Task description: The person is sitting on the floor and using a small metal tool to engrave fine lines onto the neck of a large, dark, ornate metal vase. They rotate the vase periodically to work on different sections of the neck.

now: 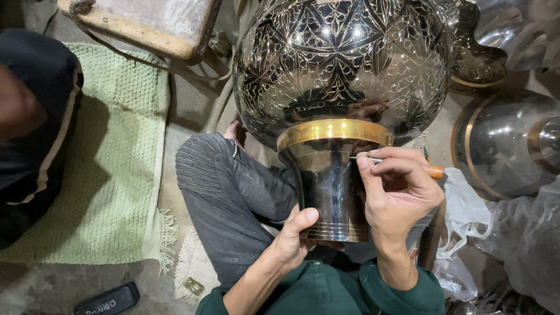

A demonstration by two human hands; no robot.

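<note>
A large dark metal vase (341,70) with fine engraved floral lines and a brass band lies across my lap, its plain flared neck (326,186) pointing toward me. My left hand (291,236) cups the neck's rim from the left, thumb on the metal. My right hand (399,192) grips a thin engraving tool (373,159) with an orange handle, its steel tip touching the neck just under the brass band.
A green mat (119,157) lies on the floor at left, with another person's dark-clad leg (35,116) on it. A wooden stool (146,23) stands behind. More polished metal vessels (504,143) and plastic wrap (525,239) crowd the right. A black case (108,300) lies at the bottom left.
</note>
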